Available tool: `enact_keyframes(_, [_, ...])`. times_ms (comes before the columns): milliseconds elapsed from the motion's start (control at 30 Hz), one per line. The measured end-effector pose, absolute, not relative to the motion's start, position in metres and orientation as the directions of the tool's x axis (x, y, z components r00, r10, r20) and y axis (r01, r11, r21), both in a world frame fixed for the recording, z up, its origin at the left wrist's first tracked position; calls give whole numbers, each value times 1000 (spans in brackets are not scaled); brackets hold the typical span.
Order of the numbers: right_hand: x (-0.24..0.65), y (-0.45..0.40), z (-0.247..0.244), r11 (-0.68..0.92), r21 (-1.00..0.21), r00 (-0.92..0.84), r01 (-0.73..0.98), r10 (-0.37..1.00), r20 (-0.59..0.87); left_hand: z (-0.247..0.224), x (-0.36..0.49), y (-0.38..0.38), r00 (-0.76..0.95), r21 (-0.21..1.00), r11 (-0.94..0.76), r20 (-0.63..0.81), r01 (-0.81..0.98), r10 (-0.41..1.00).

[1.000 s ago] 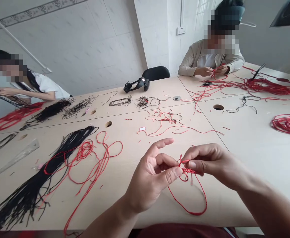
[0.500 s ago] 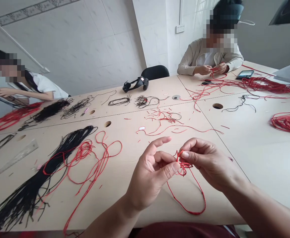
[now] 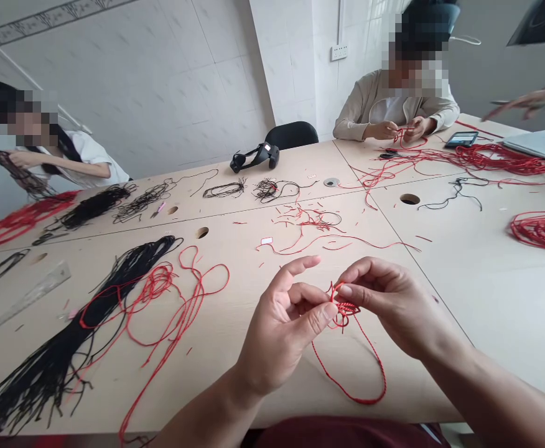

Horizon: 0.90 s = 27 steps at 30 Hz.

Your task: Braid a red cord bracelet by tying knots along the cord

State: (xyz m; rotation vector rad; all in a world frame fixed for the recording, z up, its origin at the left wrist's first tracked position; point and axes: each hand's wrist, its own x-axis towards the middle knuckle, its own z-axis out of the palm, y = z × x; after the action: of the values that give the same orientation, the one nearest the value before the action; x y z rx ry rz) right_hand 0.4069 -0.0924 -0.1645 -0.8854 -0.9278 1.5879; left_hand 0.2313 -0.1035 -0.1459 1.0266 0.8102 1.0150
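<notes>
Thumb and index finger of my left hand pinch a red braided cord, close to its knotted part. My right hand pinches the same cord from the other side, with a small strand looped up between the two hands. Below my fingers the cord hangs in a long twisted loop that reaches down over the table. The exact make of the knot is partly covered by my fingertips. Left of my hands lie loose red cords across a thick bundle of black cords.
Red scraps and a small white tag lie beyond my hands. A black headset, a clear ruler and a red cord coil are on the table. Two people sit opposite; another person's hand reaches in at right.
My hands have barely moved and keep their pinch. The person at left has lifted the dark cords. At far right a hand has come into view, and the white sheet there lies lower.
</notes>
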Motion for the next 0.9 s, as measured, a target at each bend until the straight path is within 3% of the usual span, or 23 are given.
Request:
enact_keyframes(267, [406, -90, -165, -254, -878, -254, -406, 954, -159, -148, 231, -104, 292, 959, 105, -24, -263, 956])
enact_keyframes(633, [407, -92, -164, -190, -902, -187, -387, 974, -126, -147, 233, -106, 276, 965, 73, -1, -251, 961])
enact_keyframes(900, [407, -92, -163, -191, -902, -229, -387, 968, -107, -148, 232, -106, 281, 964, 88, -14, -249, 960])
